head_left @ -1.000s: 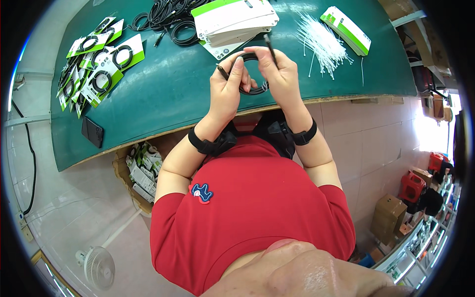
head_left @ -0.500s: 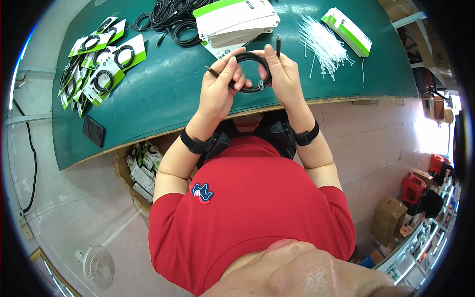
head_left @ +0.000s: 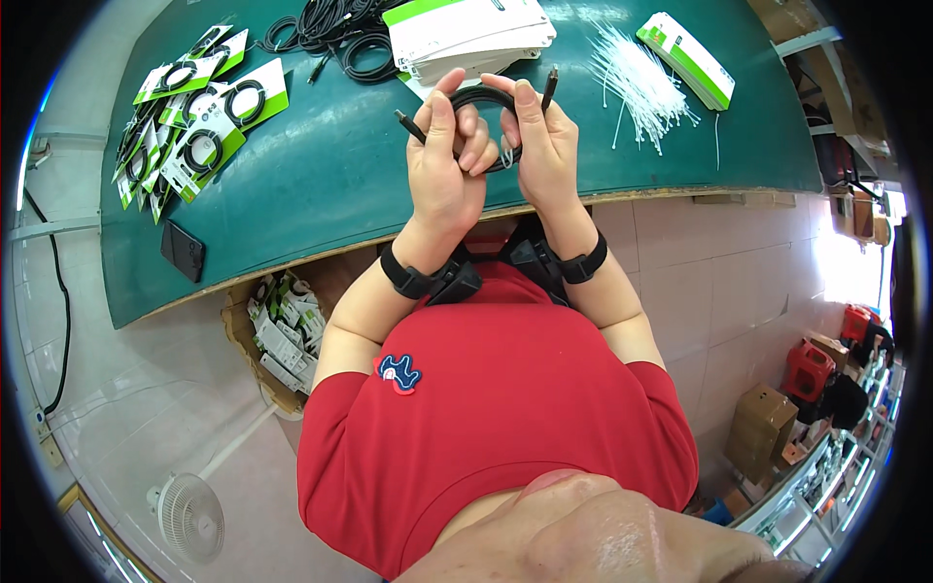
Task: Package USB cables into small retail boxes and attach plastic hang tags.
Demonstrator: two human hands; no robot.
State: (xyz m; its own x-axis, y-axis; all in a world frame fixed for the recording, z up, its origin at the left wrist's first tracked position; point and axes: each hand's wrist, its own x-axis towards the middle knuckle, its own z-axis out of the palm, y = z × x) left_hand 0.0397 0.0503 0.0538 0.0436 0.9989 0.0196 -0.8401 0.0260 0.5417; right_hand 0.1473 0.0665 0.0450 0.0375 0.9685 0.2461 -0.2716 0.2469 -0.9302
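A coiled black cable (head_left: 483,94) is held up over the front of the green table, between my two hands. My left hand (head_left: 449,160) closes around the coil's left side, with one plug end sticking out past the thumb. On the opposite side my right hand (head_left: 544,146) grips the coil, and the other plug end points up beside its fingers. A pale tie (head_left: 506,154) loops around the coil's lower part near my right fingers. Just beyond my hands lies a stack of white and green cards (head_left: 466,44).
Cards with black cables (head_left: 204,151) pile up at the left, beside a black phone (head_left: 183,251). Loose black cables (head_left: 330,29) lie at the back. White cable ties (head_left: 641,83) and a green-white card stack (head_left: 685,60) are at the right. Below the table stands a filled carton (head_left: 238,335).
Both hands have drawn closer together, the left moving right, and the coil looks narrower and turned. The pale tie has shifted slightly left and up.
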